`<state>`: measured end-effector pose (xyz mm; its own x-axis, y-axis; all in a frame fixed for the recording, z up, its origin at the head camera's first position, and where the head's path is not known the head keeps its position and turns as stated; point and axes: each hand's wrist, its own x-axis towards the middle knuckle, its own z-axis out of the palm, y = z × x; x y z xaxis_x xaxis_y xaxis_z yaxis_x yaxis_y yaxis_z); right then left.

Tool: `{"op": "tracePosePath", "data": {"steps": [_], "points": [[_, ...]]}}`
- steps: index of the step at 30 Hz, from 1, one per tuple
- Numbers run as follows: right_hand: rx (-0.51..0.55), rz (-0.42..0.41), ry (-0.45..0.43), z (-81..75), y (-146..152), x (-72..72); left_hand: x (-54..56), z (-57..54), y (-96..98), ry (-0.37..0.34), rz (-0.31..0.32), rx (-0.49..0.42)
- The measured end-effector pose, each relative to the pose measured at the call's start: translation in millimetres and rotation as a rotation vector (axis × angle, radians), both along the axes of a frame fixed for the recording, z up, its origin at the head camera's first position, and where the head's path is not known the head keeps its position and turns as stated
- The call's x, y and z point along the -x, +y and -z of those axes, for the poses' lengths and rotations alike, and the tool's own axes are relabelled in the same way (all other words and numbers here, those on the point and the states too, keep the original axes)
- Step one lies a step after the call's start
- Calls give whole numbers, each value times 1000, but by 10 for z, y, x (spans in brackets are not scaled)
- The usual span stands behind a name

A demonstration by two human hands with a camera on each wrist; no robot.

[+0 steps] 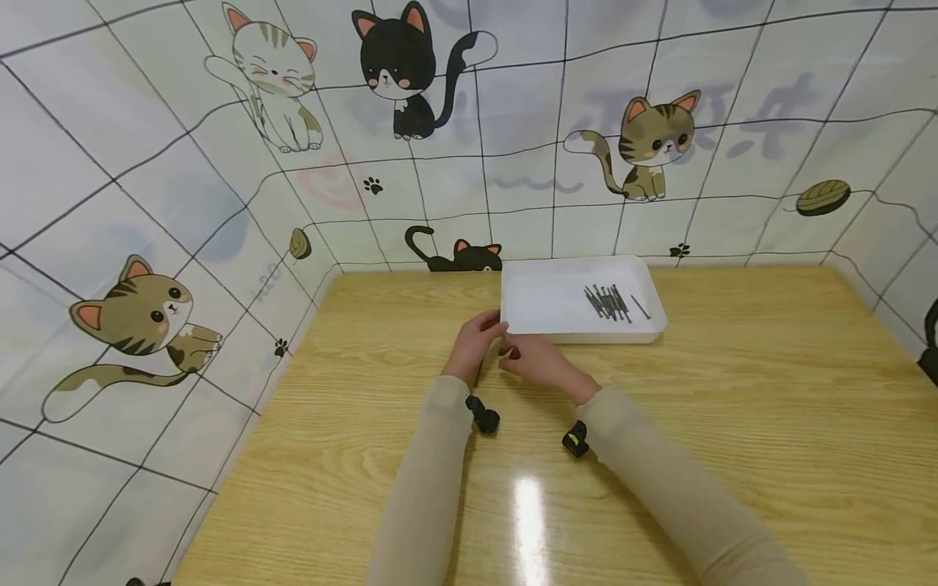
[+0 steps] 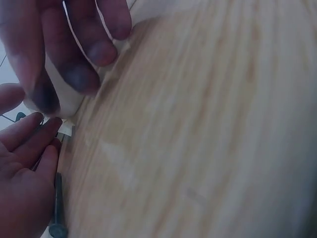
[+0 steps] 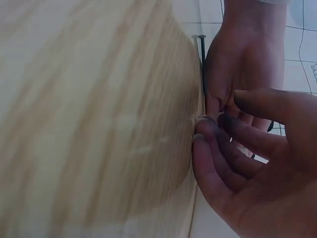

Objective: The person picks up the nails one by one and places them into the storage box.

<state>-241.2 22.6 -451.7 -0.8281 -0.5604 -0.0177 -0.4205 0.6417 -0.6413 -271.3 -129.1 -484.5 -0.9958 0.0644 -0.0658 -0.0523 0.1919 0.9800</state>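
Observation:
My hands meet at the near left corner of a white tray (image 1: 538,325) on the wooden table. The left hand (image 1: 476,342) has its fingers (image 2: 34,136) stretched out together towards that corner (image 2: 67,106). A dark nail (image 2: 58,203) lies on the table along its heel, also seen in the head view (image 1: 478,374) and the right wrist view (image 3: 202,64). The right hand (image 1: 531,360) is loosely curled just right of the left, with dark-smudged fingertips (image 2: 74,77) at the tray corner. Nothing plainly shows in its palm (image 3: 267,198).
Several dark nails (image 1: 610,303) lie in a loose pile in the right half of the tray. A cat-print screen (image 1: 146,309) walls the table at the left, back and right. Bare wood table top (image 1: 769,407) spreads to the right and towards me.

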Motion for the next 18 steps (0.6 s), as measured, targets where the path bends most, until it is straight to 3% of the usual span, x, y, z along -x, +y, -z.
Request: {"op": "tracePosePath", "data": {"steps": [6,10,18], "points": [[-13,5,28,10,-139,-8,-30,-69,4,3,6,-13],[-41,9,72,18,-205,10,11,9,7,14,3,-22],[-117,66,72,28,-399,0,-15,-18,-2,-6,7,-64]]}}
